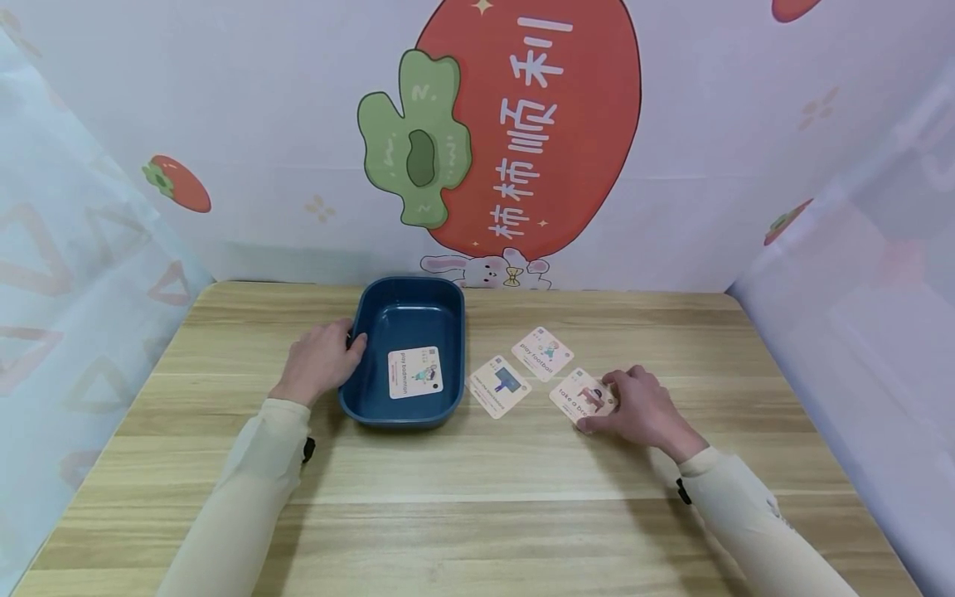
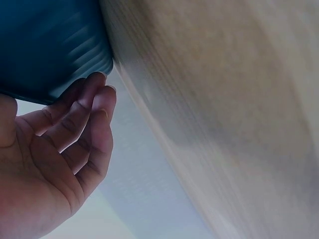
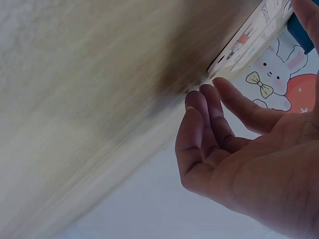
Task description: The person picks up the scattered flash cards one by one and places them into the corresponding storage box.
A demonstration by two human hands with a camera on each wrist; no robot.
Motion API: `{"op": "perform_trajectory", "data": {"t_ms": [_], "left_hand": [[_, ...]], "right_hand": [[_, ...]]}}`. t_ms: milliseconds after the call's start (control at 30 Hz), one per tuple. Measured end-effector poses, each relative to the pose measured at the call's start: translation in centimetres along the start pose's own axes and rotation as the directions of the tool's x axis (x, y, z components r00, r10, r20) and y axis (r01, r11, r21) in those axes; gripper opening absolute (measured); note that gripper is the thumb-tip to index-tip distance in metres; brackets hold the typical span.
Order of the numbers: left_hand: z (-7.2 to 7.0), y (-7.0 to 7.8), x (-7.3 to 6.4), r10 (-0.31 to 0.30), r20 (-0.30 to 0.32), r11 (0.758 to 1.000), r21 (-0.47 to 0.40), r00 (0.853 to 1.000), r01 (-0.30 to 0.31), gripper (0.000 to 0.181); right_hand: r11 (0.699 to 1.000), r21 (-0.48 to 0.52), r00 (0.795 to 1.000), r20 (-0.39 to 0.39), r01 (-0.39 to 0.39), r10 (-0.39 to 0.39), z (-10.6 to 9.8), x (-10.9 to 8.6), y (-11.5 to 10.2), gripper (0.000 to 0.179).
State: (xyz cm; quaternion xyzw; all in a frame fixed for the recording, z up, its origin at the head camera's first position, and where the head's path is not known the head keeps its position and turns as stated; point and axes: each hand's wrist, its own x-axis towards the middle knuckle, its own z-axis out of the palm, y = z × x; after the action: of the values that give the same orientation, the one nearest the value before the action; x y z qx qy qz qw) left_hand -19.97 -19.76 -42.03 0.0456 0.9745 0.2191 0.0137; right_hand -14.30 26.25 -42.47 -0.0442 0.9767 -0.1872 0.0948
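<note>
A dark blue plastic basin (image 1: 401,419) stands left of centre on the wooden table. My left hand (image 1: 321,361) grips its left rim, thumb over the edge and the other fingers against the outer wall, as the left wrist view of the basin (image 2: 55,45) shows. Inside lies a "play badminton" picture card (image 1: 414,372). To the right, my right hand (image 1: 643,406) holds the edges of a "take a break" card (image 1: 578,396) between thumb and index finger, hiding its right end. In the right wrist view its fingertips are right at the card (image 3: 244,42), close over the tabletop.
Beside the basin lie two more cards: a blackboard card (image 1: 500,386) and a "play football" card (image 1: 542,353). A printed cloth backdrop (image 1: 298,166) rises behind the table (image 1: 477,531), and cloth panels flank both sides.
</note>
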Motion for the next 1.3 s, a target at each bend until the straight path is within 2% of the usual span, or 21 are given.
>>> {"op": "perform_trajectory", "data": {"t_ms": [267, 700, 1300], "left_hand": [[0.03, -0.05, -0.03, -0.002, -0.005, 1.000, 0.003, 1.000, 0.002, 0.046], [-0.01, 0.03, -0.14, -0.007, -0.006, 1.000, 0.001, 1.000, 0.007, 0.045], [-0.15, 0.07, -0.14, 0.013, -0.009, 1.000, -0.006, 1.000, -0.013, 0.046]], "right_hand": [[0.998, -0.060, 0.999, -0.017, 0.033, -0.034, 0.24, -0.31, 0.02, 0.103], [0.998, -0.009, 0.997, -0.050, 0.065, -0.065, 0.06, -0.69, -0.32, 0.084], [0.998, 0.022, 0.998, -0.027, 0.051, -0.050, -0.08, -0.44, -0.32, 0.079]]}}
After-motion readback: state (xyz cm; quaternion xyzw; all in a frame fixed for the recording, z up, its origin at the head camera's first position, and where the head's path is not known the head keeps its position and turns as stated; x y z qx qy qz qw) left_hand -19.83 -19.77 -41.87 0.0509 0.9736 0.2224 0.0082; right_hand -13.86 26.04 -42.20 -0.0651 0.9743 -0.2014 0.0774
